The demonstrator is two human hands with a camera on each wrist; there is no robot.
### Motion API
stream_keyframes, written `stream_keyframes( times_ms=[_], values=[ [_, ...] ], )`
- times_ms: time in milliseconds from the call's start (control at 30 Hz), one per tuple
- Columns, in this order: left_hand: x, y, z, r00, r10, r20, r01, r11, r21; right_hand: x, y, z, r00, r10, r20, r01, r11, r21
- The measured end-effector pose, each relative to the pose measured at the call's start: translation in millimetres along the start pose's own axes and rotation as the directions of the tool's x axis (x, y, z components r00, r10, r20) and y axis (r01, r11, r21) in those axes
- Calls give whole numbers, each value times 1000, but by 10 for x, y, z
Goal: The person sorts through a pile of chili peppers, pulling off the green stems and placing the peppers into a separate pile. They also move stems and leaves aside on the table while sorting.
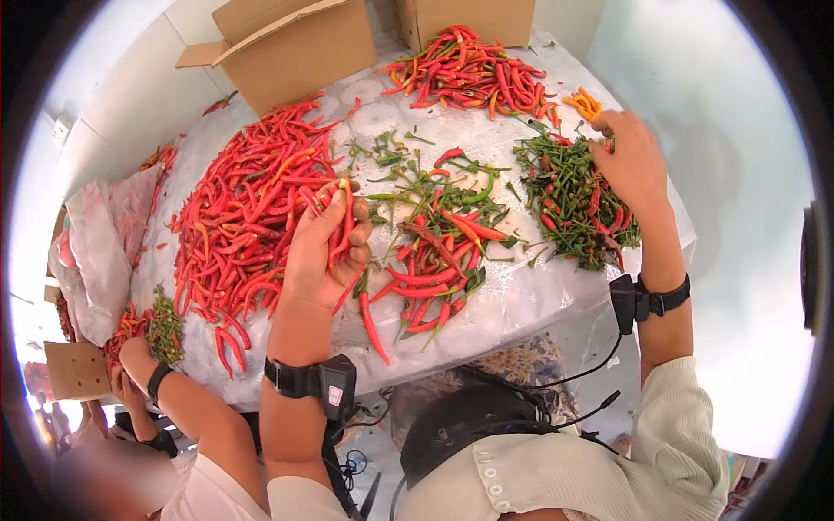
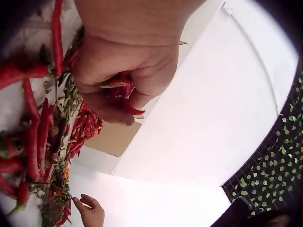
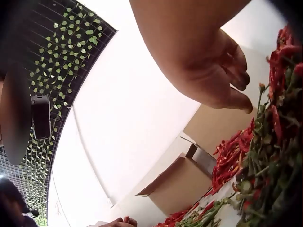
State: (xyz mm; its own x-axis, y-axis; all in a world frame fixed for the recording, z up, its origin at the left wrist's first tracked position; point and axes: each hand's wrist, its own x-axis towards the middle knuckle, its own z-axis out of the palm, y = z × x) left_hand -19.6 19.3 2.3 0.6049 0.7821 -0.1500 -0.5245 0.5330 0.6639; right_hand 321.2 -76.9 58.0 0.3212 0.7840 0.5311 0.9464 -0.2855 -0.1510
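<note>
Pale, smooth wall (image 2: 199,132); dark gridded panel (image 3: 66,52) dotted with flat green leaf shapes. Table (image 1: 539,300) is whitish and glossy, its covering creased, catching light in patches.

Landmark: the mixed pile (image 1: 426,282), mid-table, of slim, waxy red chilies tangled with thin green stems. Left of it, a large red heap (image 1: 239,208): tapered pods, many curved, some wrinkled, a few orange. Beyond it, a smaller red heap (image 1: 478,78); to that heap's near right, a tight cluster of orange chilies (image 1: 584,106). Right of the mixed pile, a stem pile (image 1: 560,204), wiry and green, red pods caught in it.

Left hand (image 1: 314,243), between mixed pile and large heap, curls its fingers around a few red chilies (image 1: 347,227). Right hand (image 1: 632,156), right of the mixed pile at the stem pile's edge, is loose, fingers slightly bent, unclasped.

Beyond the mixed pile, two brown cardboard boxes (image 1: 300,65), matt, plain-sided. Far left of it, a crumpled translucent sack (image 1: 95,269). Nearer the wearer, a black boxy wrist device (image 1: 337,382) carries a small white label (image 1: 335,396), too small to read. Sleeve (image 1: 682,434): cream ribbed knit.
</note>
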Motion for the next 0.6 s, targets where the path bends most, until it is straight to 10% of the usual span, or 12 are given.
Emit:
stream_keyframes(
  times_ms=[200, 300, 533, 600],
  values=[
    [-10, -12, -2, 998, 31, 48, -31, 1000, 0, -57, -346, 173, 978, -208, -29, 210, 972, 106],
    [-11, 35, -52, 997, 10, 77, -6, 999, -50, 33, -683, 356, 934, -337, 119, 256, 864, 434],
    [-9, 59, -11, 998, -43, -40, 40, 996, -84, 95, -867, 570, 674, -354, 648, 147, 924, 353],
    [-19, 23, 42, 994, -77, -75, 76, 997, -8, 53, -820, 604, 702, -368, 610, 146, 912, 383]
  ],
)
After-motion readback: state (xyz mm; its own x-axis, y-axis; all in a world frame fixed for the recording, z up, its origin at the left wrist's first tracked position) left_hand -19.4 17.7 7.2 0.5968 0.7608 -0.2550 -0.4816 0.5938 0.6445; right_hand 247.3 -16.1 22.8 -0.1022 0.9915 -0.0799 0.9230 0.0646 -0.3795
